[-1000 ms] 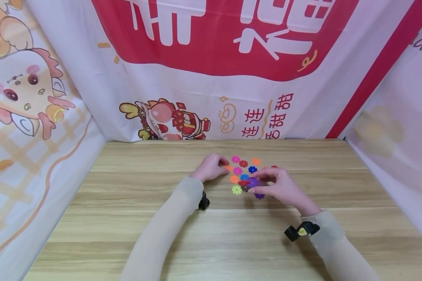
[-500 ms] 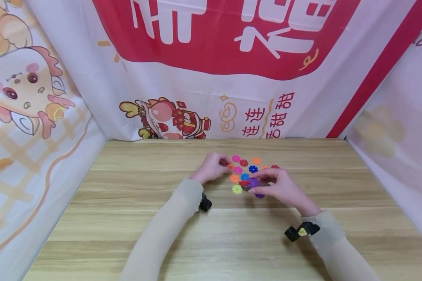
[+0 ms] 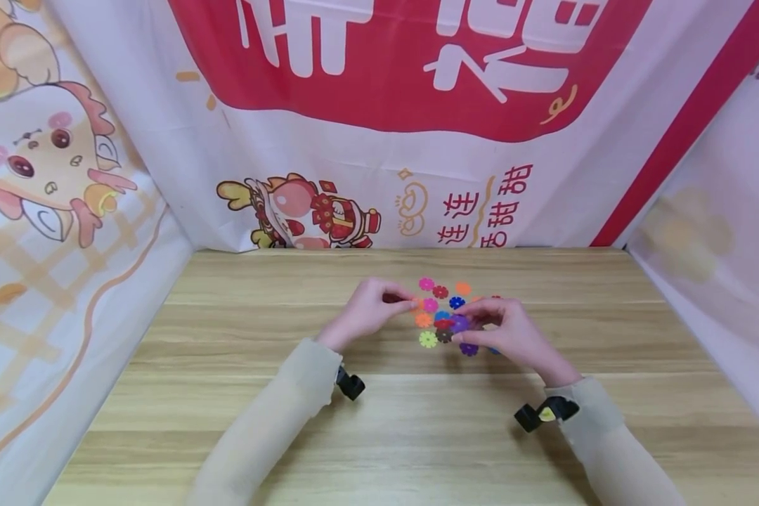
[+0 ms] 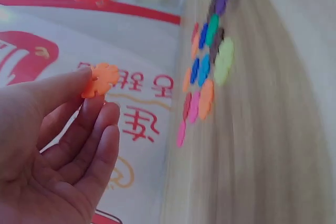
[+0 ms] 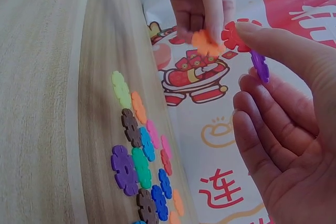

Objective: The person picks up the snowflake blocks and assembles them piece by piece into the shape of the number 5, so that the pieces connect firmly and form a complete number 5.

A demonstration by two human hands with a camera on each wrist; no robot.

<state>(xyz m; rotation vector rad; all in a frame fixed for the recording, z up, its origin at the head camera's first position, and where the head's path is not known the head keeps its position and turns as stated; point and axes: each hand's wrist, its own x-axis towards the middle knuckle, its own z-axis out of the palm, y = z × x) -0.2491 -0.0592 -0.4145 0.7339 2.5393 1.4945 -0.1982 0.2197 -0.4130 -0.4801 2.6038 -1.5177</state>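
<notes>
My left hand [image 3: 368,309] pinches an orange snowflake-shaped interlocking disc [image 4: 103,81] between thumb and fingertips, raised above the table. Opposite it, my right hand [image 3: 514,336] holds a red interlocking disc [image 5: 237,38] joined at an angle to a purple interlocking disc [image 5: 260,67]. In the right wrist view the orange disc stands close beside the red one, with its notched edge toward it. Loose discs of the same shape lie flat below both hands, among them a lime-green disc [image 3: 428,339] and a pink disc [image 3: 426,284]. The right hand hides part of this group in the head view.
The discs lie on a wood-grain table [image 3: 379,436]. A printed white and red cloth [image 3: 379,77] hangs along its back edge, and more cloth [image 3: 57,232] closes the left side. Both wrists wear a small black camera [image 3: 351,386].
My left hand has drawn slightly left and turned, its fingers straightening behind the orange disc. My right hand has stayed almost in place with the red and purple discs.
</notes>
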